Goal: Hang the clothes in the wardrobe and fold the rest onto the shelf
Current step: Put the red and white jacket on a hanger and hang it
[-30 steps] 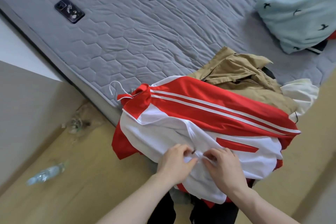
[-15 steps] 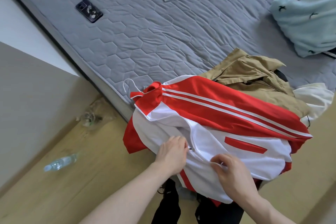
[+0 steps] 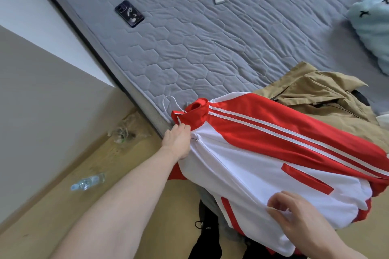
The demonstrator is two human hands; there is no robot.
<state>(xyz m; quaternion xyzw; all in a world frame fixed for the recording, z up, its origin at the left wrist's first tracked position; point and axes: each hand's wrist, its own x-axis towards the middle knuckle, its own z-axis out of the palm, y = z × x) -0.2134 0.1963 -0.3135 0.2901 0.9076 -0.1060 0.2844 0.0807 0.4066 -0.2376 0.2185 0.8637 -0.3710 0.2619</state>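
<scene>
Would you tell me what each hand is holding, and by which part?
Both hold the red and white jacket: left hand pinches near the zipper pull below the collar, right hand pinches the hem end.

The left hand (image 3: 177,143) has slid up the zip of the red and white jacket (image 3: 263,153) to near the collar. The right hand (image 3: 294,214) has moved down to pinch the bottom edge
</scene>
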